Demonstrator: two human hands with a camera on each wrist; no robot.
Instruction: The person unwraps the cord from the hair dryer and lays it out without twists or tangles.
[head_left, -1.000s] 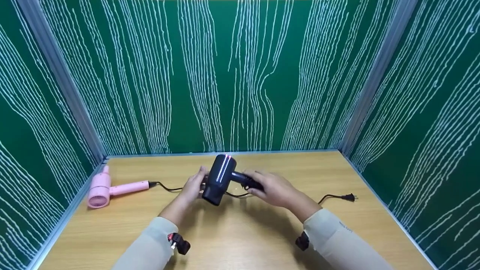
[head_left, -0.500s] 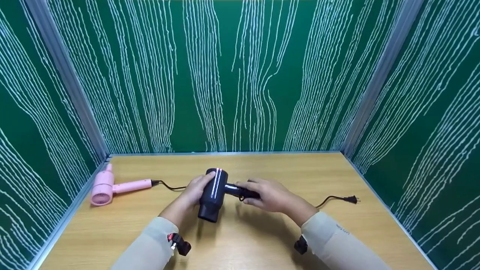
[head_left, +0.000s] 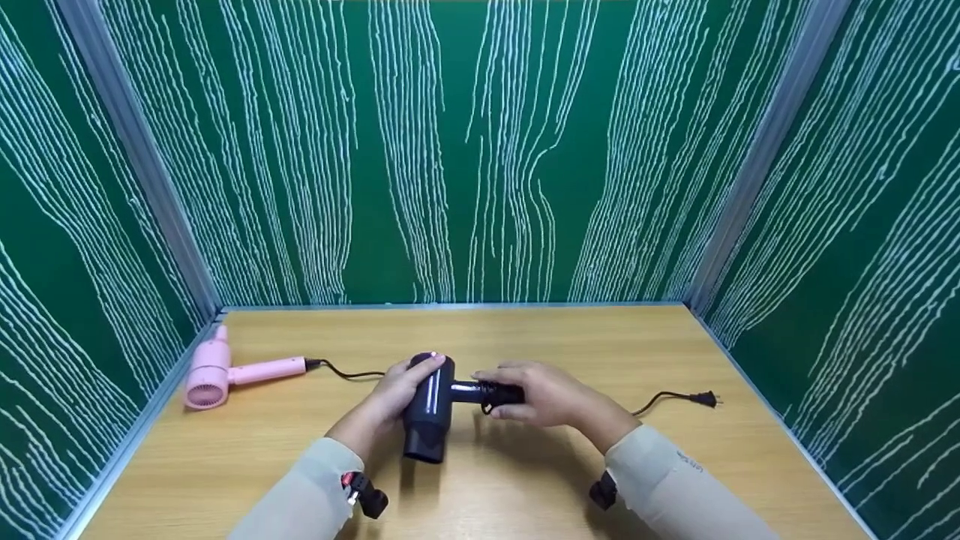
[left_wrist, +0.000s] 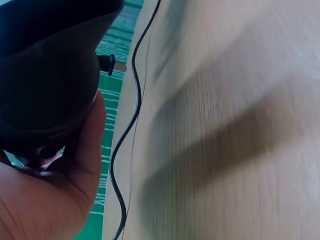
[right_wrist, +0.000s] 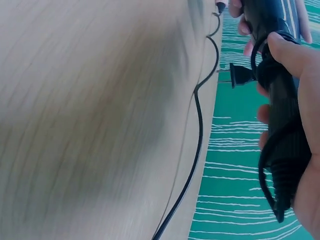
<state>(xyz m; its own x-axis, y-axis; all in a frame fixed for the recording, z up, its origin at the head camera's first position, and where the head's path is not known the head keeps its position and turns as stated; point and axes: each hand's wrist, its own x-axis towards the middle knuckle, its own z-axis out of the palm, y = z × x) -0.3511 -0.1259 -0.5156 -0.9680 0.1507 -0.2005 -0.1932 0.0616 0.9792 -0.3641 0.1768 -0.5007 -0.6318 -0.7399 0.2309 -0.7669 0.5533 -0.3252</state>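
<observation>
A black hair dryer is held over the table by both hands, its nozzle angled down toward the near side. My left hand grips the barrel, thumb on top; the left wrist view shows that hand behind the wide nozzle. Around the handle curl the fingers of my right hand. The dryer's own black cord is wound about the handle, and its plug sticks out sideways in the right wrist view.
At the left edge of the wooden table lies a pink hair dryer. Its black cord runs right behind the hands, and a plug lies at the right. Green walls with white lines stand around the table.
The black hair dryer has come down and nearer, its barrel turning more upright in view. My left hand has moved from beside the barrel to gripping it. My right hand stays on the handle.
</observation>
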